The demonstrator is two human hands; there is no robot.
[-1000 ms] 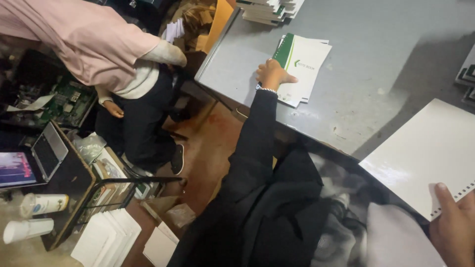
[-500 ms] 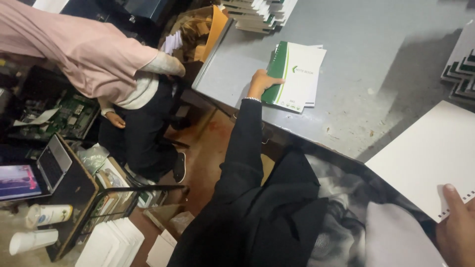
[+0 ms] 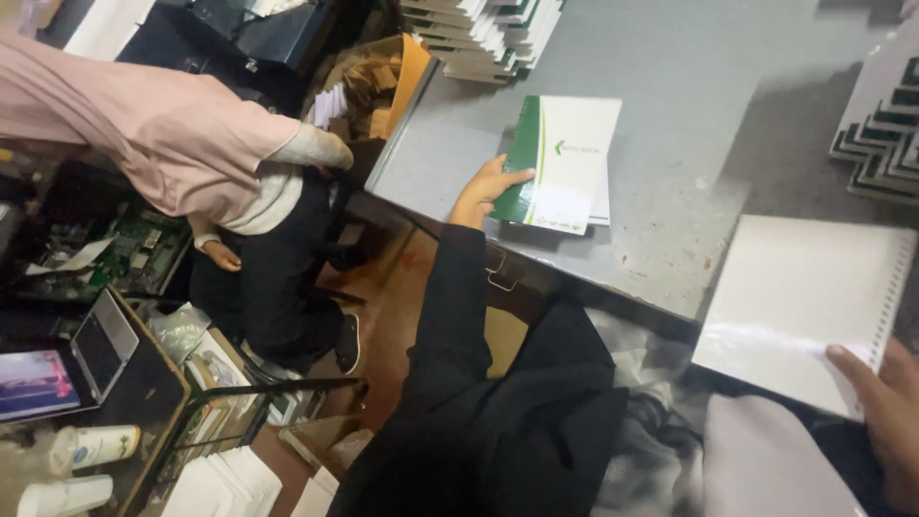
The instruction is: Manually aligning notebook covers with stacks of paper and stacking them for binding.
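At frame's edge, right hand [image 3: 885, 412], half cut off, presses white punched sheets [image 3: 799, 306]; left hand [image 3: 486, 190] grips green-and-white booklet [image 3: 560, 165] on grey worktop [image 3: 670, 86].

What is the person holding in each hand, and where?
The left hand grips a green-and-white booklet by its green left edge. The right hand holds a white punched paper stack at its near corner.

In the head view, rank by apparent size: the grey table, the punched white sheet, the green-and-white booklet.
1. grey table
2. punched white sheet, under the right hand; nearer the camera, so unsure
3. green-and-white booklet, held by the left hand
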